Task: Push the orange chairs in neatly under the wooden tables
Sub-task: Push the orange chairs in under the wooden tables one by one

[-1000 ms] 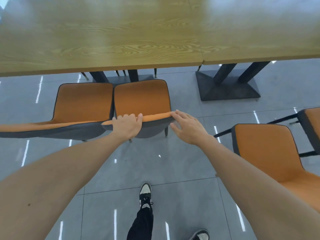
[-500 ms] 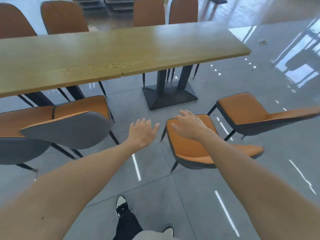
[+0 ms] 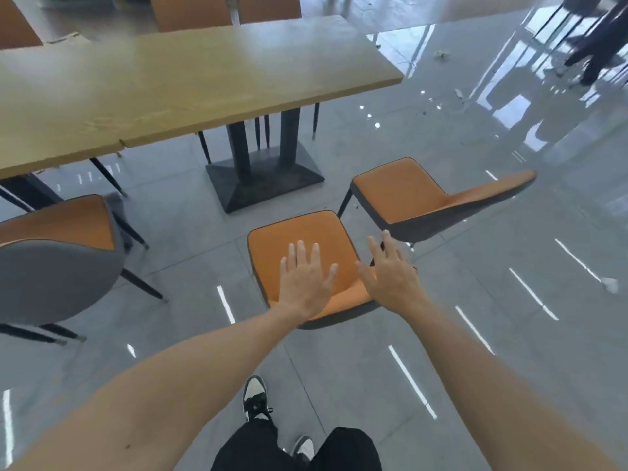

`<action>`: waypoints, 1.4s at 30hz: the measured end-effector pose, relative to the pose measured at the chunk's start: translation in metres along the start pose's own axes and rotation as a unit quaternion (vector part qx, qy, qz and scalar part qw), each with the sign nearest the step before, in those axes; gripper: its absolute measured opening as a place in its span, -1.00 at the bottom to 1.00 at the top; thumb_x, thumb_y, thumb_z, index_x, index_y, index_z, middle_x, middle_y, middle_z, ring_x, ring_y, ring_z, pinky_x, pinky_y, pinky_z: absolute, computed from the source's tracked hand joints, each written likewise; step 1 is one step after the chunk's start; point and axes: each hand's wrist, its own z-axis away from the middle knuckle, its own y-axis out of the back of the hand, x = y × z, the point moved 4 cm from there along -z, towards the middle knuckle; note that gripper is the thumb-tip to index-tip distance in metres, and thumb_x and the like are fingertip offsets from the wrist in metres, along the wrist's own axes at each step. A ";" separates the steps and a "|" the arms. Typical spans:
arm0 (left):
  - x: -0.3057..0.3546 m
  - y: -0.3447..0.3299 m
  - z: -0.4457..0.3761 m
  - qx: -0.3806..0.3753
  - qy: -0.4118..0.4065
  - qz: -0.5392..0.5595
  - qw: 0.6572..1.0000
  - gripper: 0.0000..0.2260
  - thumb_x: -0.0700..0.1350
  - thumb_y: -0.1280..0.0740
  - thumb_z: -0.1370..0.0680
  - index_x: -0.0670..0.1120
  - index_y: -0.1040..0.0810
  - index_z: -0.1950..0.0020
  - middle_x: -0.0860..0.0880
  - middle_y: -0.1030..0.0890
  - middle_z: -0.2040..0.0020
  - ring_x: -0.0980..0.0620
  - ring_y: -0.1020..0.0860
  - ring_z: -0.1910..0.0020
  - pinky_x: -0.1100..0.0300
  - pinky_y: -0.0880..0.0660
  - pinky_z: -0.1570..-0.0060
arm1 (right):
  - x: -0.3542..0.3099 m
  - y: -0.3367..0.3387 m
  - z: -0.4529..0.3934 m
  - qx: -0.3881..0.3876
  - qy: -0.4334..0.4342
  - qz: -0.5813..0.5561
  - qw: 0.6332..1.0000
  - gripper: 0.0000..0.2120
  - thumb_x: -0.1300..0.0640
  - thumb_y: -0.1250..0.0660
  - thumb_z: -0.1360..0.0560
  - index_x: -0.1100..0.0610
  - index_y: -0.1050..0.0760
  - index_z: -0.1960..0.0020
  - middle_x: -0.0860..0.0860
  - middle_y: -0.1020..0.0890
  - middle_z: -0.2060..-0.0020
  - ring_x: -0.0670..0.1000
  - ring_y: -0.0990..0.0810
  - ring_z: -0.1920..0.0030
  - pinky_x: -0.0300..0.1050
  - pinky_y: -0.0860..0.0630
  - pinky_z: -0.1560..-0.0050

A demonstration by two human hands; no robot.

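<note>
- Now our fingers are spread wide on both hands and clamp on nothing: the left hand (image 3: 306,278) hangs over the seat of the nearest orange chair (image 3: 299,239), and the right hand (image 3: 390,273) hangs over that chair's right side, near its backrest.
- Whether either palm touches the upholstery we cannot tell; from this view they look just above it.
- To do this step well, we judge we should bring both hands onto the top edge of the backrest, one toward each end, close the fingers over it, and push evenly so the chair does not swivel.
- We should aim the seat at the long near edge of the wooden table (image 3: 204,79), right of the black pedestal base (image 3: 265,178), and keep the legs sliding flat on the tiled floor (image 3: 475,300).
- This chair stands well clear of the table's near edge, its seat facing the table and its backrest toward us, directly beneath our fingers.
- A second orange chair (image 3: 418,195) sits just beside it to the right, turned at an angle, near the table's right end; it also needs pushing in, and could snag the first chair if we drift right.
- At the left, another chair (image 3: 57,253) sits closer to the table edge, its seat near or partly beneath it.
</note>
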 end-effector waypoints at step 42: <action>-0.104 0.035 -0.267 0.086 0.203 -0.011 0.975 -0.51 0.17 -0.03 -0.60 0.01 -0.65 0.26 0.04 -0.58 0.39 0.00 -0.55 0.33 0.11 -0.49 0.18 | -0.041 -0.050 -0.355 0.049 0.241 0.048 0.968 -0.61 -0.01 -0.04 -0.48 0.07 -0.32 0.48 -0.08 -0.35 0.54 0.02 -0.31 0.50 -0.18 -0.08 0.41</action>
